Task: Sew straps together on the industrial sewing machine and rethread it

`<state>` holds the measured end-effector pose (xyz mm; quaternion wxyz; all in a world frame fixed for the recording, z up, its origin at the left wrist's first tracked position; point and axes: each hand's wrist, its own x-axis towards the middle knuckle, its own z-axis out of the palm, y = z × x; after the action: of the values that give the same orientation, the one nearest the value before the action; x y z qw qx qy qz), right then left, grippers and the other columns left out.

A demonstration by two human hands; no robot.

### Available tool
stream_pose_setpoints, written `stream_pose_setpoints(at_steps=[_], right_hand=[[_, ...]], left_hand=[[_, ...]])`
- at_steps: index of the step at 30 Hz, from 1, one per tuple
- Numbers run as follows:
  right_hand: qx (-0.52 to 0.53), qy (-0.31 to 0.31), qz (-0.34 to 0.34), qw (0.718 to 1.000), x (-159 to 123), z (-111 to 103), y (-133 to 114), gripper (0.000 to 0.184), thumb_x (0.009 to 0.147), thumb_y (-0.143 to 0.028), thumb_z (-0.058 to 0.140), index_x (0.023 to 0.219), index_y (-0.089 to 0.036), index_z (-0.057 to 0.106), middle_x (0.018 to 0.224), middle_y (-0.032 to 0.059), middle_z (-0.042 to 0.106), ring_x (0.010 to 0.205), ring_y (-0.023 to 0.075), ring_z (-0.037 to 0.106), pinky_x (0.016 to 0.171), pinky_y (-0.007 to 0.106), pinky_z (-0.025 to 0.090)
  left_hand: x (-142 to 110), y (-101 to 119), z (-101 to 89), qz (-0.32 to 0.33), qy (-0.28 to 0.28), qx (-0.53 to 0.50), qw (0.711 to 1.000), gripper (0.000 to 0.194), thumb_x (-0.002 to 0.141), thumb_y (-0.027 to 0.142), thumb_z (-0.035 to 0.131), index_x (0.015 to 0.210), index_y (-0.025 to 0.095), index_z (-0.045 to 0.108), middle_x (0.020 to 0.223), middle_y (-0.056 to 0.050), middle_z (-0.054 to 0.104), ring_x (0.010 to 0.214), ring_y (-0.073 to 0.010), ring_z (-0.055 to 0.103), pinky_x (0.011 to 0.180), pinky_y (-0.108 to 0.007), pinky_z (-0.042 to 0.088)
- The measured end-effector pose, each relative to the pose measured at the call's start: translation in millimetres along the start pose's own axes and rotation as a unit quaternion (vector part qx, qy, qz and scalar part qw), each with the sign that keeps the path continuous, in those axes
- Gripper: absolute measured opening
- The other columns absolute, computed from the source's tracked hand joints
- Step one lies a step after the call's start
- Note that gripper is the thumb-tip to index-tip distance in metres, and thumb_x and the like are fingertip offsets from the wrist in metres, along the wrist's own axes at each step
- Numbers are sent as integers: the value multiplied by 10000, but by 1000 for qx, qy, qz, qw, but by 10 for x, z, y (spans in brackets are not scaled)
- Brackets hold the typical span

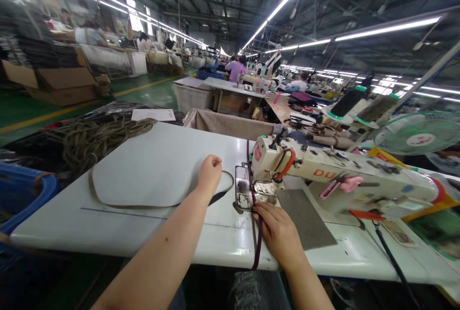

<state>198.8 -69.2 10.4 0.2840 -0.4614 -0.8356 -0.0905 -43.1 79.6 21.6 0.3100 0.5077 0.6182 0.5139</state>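
Observation:
A pale grey fabric panel [151,168] with brown edge binding lies flat on the white sewing table [108,223]. My left hand [209,172] rests on the panel's right end, fingers curled into a loose fist, pressing it down. My right hand [278,231] sits just in front of the presser foot of the cream sewing machine [334,176], fingers pinched on a dark purple strap [258,243]. The strap runs under the foot and hangs over the table's near edge.
A pile of brown binding tape [93,140] lies at the table's far left, with a blue bin [25,195] below it. A green fan [419,132] stands at the right behind the machine. Cardboard boxes [61,85] and other workers at machines fill the hall behind.

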Motion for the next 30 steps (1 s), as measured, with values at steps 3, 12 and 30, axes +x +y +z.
stream_pose_setpoints(at_steps=[3,12,30], right_hand=[[1,1,-4,1000,6,-8,-7,242,1074,-261,536,1201,-215,736,1228,101,762,1150,252,717,991,437,591],[-7,2,-2,1000,18,-32,-26,244,1074,-276,534,1171,-211,748,1208,102,771,1127,258,728,973,436,606],[-12,8,0,1000,-1,-13,-14,237,1072,-275,538,1176,-219,744,1196,96,776,1121,258,736,962,446,616]], left_hand=[[-3,-9,6,0,0,1,1000,200,825,31,576,866,215,642,905,-19,730,873,-194,674,846,-300,477],[-2,-10,3,-6,-6,8,1000,195,830,36,578,877,213,642,921,-26,730,895,-205,679,842,-312,480],[1,-30,17,-1,-13,7,1000,182,845,51,565,891,211,638,922,-31,735,880,-211,687,846,-320,486]])
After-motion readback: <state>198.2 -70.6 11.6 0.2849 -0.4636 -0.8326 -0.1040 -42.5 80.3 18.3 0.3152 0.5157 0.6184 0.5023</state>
